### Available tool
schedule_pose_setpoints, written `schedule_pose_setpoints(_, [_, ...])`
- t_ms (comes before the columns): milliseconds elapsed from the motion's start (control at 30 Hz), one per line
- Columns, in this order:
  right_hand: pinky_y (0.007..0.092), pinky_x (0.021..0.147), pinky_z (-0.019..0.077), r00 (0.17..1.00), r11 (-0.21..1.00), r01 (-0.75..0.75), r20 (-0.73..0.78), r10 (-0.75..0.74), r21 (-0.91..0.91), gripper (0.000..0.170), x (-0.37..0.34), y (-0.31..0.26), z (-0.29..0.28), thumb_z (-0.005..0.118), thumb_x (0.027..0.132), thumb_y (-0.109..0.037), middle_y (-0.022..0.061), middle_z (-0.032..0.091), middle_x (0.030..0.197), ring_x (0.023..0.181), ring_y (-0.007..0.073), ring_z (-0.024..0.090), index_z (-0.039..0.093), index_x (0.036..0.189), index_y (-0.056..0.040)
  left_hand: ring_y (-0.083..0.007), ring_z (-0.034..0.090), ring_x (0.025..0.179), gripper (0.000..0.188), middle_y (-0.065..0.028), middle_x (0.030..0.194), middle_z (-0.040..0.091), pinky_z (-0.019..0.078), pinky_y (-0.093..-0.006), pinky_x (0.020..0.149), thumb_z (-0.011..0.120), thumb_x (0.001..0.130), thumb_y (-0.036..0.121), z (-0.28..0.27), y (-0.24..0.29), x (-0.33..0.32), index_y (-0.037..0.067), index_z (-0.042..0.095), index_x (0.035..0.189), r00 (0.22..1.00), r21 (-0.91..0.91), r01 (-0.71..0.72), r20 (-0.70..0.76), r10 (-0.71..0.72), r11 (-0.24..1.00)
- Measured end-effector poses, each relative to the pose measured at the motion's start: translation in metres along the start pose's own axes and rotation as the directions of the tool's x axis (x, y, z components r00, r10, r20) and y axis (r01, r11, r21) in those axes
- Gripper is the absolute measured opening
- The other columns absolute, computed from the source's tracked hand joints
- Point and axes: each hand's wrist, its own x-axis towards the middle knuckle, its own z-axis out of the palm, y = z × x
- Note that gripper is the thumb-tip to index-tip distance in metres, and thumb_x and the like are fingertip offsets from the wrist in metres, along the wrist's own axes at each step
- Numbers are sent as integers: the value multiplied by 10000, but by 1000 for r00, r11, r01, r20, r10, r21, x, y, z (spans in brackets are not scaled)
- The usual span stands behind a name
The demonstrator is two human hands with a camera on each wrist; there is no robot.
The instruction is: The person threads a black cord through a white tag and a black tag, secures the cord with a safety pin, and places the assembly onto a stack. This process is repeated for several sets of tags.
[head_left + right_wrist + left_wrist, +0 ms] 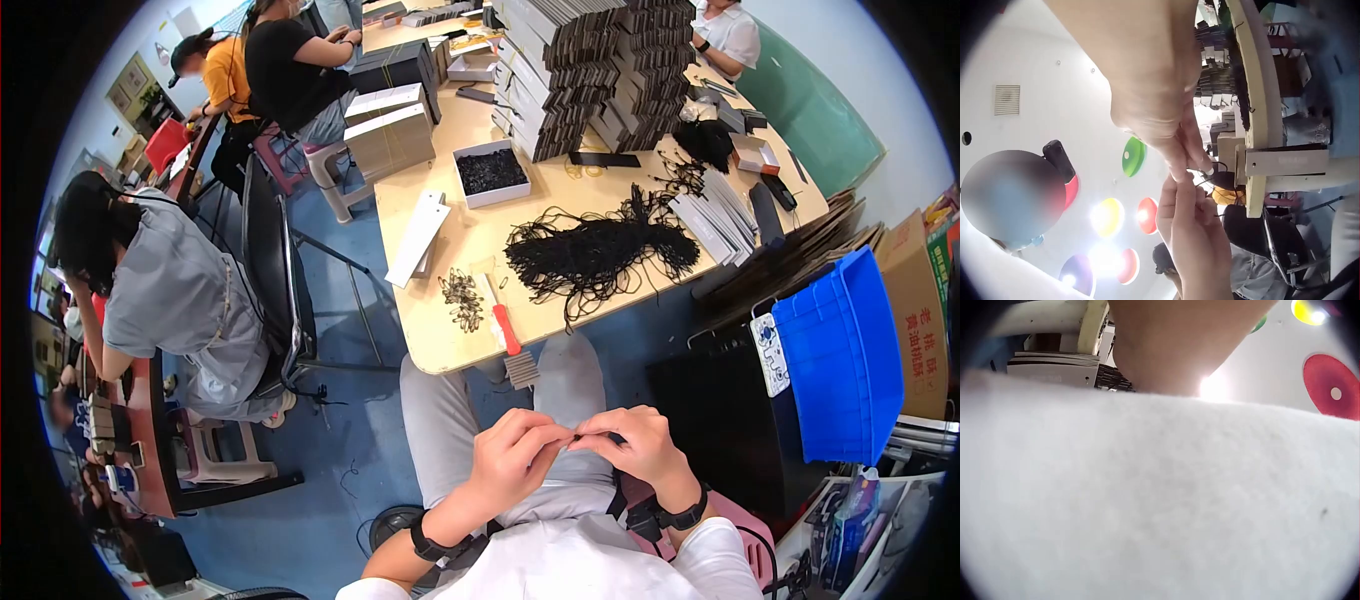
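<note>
My left hand and right hand meet above my lap, fingertips together. Between them they pinch a thin black cord, whose loose ends show in the right wrist view. Fingers cover most of it. On the table in front lies a large bundle of black cords. Left of it are a pile of small bronze-coloured safety pins and a tool with a red handle. White cloth fills most of the left wrist view, hiding the left fingers.
Tall stacks of grey cards stand at the table's back. A white box of small black pieces and white strips lie nearer. A striped grey piece is at the front edge. On the right is a blue bin; other people sit around.
</note>
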Motion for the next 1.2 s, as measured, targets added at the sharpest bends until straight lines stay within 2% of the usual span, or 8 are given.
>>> schedule_pose_setpoints(233, [258,575,548,992,992,118,-46,-120,-48,256,3,0,3,834,678,-77,98,711,770,674,229,710,625,815,-19,-185,582,640,202,-77,819,588,504,-266,496,744,691,-61,0,1,-1,36,640,836,1000,1,12,-26,-12,1000])
schedule_pose_setpoints(367, [276,602,553,998,998,64,7,-64,-8,200,4,-3,-1,795,720,-57,102,711,795,712,240,711,636,832,-11,-190,580,638,215,-66,809,592,486,-272,493,740,678,-57,-5,2,3,44,638,837,999,47,-18,-36,19,999])
schedule_pose_setpoints(433, [293,614,552,999,999,45,9,-45,2,123,6,-1,-2,730,770,-31,105,711,824,723,248,707,645,855,-6,-193,576,635,230,-50,795,596,459,-284,491,738,656,-39,-7,4,5,60,643,841,995,154,-94,-28,99,984])
schedule_pose_setpoints(533, [315,580,532,997,998,51,49,-52,27,126,10,-3,-6,678,792,10,105,691,822,699,268,683,645,911,-19,-194,571,629,235,-38,785,600,439,-292,494,734,641,-22,-8,5,5,71,644,838,992,174,-117,-17,122,978])
schedule_pose_setpoints(733, [317,570,530,990,995,91,110,-87,-31,143,11,-3,-8,686,778,0,109,685,796,676,272,674,638,911,-20,-194,569,629,256,-41,790,599,439,-289,497,732,615,-21,-8,4,4,66,640,837,991,212,-130,0,133,969])
schedule_pose_setpoints(833, [319,562,528,990,992,112,93,-106,-62,136,11,-3,-7,691,778,-18,107,681,781,659,268,669,636,902,-21,-194,569,631,261,-41,788,596,435,-289,495,733,609,-18,-8,4,4,67,640,837,992,229,-125,3,128,965])
schedule_pose_setpoints(1200, [323,542,515,982,984,125,158,-104,-129,116,12,-1,-10,684,765,-18,101,669,759,626,262,653,622,863,-19,-178,555,610,253,-25,779,594,430,-279,488,733,611,-1,-8,3,4,73,643,836,988,294,-152,28,150,944])
